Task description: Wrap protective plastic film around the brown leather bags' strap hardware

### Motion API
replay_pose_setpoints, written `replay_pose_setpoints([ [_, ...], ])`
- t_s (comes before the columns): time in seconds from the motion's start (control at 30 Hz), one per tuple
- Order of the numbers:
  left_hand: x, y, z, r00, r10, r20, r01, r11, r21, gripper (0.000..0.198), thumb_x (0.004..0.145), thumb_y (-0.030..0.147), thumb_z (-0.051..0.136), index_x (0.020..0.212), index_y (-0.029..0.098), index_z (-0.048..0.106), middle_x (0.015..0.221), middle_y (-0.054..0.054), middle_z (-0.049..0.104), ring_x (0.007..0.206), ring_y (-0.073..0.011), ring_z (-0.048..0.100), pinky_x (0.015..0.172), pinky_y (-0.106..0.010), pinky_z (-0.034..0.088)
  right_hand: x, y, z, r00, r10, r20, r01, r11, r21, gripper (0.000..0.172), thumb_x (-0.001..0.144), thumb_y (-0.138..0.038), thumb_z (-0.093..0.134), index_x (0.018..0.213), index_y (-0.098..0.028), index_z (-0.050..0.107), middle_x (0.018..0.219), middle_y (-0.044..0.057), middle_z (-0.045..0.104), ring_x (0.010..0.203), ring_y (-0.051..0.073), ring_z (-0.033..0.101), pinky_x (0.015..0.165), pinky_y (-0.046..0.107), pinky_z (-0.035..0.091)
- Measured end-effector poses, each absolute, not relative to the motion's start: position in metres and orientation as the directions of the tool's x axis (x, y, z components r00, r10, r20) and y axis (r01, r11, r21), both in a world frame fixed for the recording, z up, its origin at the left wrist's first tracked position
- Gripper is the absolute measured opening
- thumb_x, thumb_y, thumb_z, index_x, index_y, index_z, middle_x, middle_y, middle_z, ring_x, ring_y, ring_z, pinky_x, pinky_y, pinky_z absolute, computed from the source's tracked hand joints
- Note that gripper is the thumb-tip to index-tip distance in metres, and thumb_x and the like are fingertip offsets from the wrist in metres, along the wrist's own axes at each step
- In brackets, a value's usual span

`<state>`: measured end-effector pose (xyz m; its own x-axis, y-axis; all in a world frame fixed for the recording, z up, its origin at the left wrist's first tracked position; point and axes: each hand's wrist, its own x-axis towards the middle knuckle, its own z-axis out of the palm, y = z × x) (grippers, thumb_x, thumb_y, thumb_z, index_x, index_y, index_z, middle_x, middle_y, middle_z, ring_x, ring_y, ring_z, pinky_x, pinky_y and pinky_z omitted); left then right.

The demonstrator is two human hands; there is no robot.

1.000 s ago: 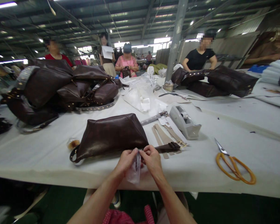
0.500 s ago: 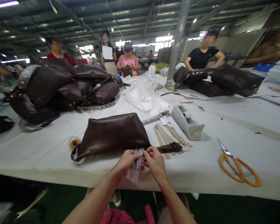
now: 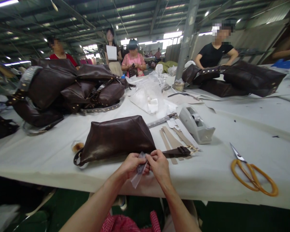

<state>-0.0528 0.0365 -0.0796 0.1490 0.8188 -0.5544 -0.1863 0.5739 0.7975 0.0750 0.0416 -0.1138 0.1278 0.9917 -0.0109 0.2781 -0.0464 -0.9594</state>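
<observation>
Pinching a small clear plastic sleeve (image 3: 138,170) between them, the left hand (image 3: 130,165) and right hand (image 3: 160,166) close their fingers on it at the table (image 3: 219,174) edge, just before the brown leather bag (image 3: 117,138).

Glossy brown leather bag (image 3: 116,138) on matt white cloth table (image 3: 232,129).

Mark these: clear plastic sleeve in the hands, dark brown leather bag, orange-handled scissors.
clear plastic sleeve (image 3: 136,178), head view, lower free end.
dark brown leather bag (image 3: 116,137), head view, front panel.
orange-handled scissors (image 3: 237,152), head view, blades.
</observation>
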Motion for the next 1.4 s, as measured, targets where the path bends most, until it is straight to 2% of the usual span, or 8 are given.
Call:
replay_pose_setpoints([
  [0.33,-0.054,0.038,-0.073,0.132,0.831,-0.541,-0.145,0.556,0.819,0.028,0.072,0.033,0.070,0.077,0.005,0.067,0.067,-0.011,0.069,0.052,-0.0173,0.065,0.052,-0.029,0.052,0.076,0.040,-0.115,0.107,0.994,-0.031,0.116,-0.044,-0.992,0.023,0.075,-0.044,0.059,0.076,-0.024,0.050,0.055,-0.003,0.060,0.050,0.017,0.059,0.046,0.024,0.045],
  [0.5,-0.048,0.034,-0.074,0.073,0.882,-0.465,-0.053,0.469,0.881,0.021,0.062,0.024,0.075,0.070,0.010,0.062,0.055,-0.003,0.064,0.043,-0.0146,0.059,0.041,-0.022,0.042,0.076,0.041,-0.119,0.120,0.993,-0.012,0.175,-0.033,-0.984,0.021,0.076,-0.042,0.059,0.075,-0.024,0.050,0.057,-0.003,0.062,0.053,0.018,0.061,0.045,0.024,0.043],
  [0.6,-0.045,0.032,-0.074,0.042,0.893,-0.447,-0.034,0.449,0.893,0.015,0.067,0.023,0.069,0.070,0.012,0.058,0.056,-0.003,0.063,0.044,-0.0135,0.059,0.046,-0.024,0.046,0.076,0.042,-0.122,0.117,0.993,0.002,0.171,-0.018,-0.985,0.019,0.076,-0.040,0.059,0.076,-0.024,0.050,0.056,-0.002,0.062,0.054,0.018,0.062,0.045,0.024,0.043],
  [0.73,-0.047,0.033,-0.073,0.092,0.855,-0.511,-0.034,0.515,0.856,0.013,0.075,0.024,0.061,0.073,0.012,0.057,0.061,-0.006,0.065,0.047,-0.0153,0.062,0.048,-0.025,0.047,0.076,0.043,-0.122,0.114,0.993,0.020,0.176,0.000,-0.984,0.018,0.076,-0.040,0.058,0.076,-0.023,0.051,0.058,-0.001,0.063,0.053,0.018,0.061,0.045,0.023,0.042],
  [0.87,-0.050,0.033,-0.074,0.100,0.851,-0.516,-0.034,0.521,0.853,0.016,0.077,0.028,0.063,0.078,0.013,0.057,0.066,-0.008,0.067,0.050,-0.0153,0.063,0.050,-0.025,0.047,0.078,0.042,-0.118,0.106,0.994,0.027,0.191,0.007,-0.982,0.020,0.076,-0.042,0.058,0.075,-0.023,0.052,0.059,0.000,0.064,0.053,0.018,0.061,0.047,0.024,0.043],
  [1.07,-0.054,0.029,-0.075,0.137,0.869,-0.475,-0.002,0.480,0.878,0.029,0.069,0.038,0.072,0.075,0.013,0.059,0.069,-0.009,0.069,0.053,-0.0156,0.063,0.052,-0.026,0.046,0.079,0.041,-0.113,0.079,0.997,0.007,0.228,-0.011,-0.974,0.026,0.074,-0.047,0.062,0.075,-0.024,0.050,0.062,0.000,0.067,0.057,0.020,0.064,0.054,0.027,0.047],
  [1.23,-0.054,0.033,-0.078,0.074,0.890,-0.451,-0.031,0.454,0.891,0.034,0.066,0.043,0.071,0.071,0.010,0.065,0.065,-0.009,0.069,0.053,-0.0163,0.062,0.051,-0.026,0.045,0.079,0.041,-0.115,0.054,0.999,-0.008,0.204,-0.019,-0.979,0.018,0.073,-0.038,0.060,0.079,-0.024,0.049,0.063,-0.001,0.067,0.057,0.020,0.065,0.048,0.025,0.046],
  [1.4,-0.050,0.040,-0.091,-0.030,0.918,-0.394,-0.041,0.393,0.919,0.027,0.061,0.037,0.075,0.061,0.013,0.062,0.055,-0.004,0.064,0.049,-0.0141,0.059,0.050,-0.024,0.044,0.080,0.039,-0.116,0.089,0.996,-0.014,0.142,-0.027,-0.989,0.019,0.076,-0.042,0.056,0.078,-0.023,0.051,0.063,0.001,0.066,0.058,0.020,0.066,0.043,0.024,0.047],
])
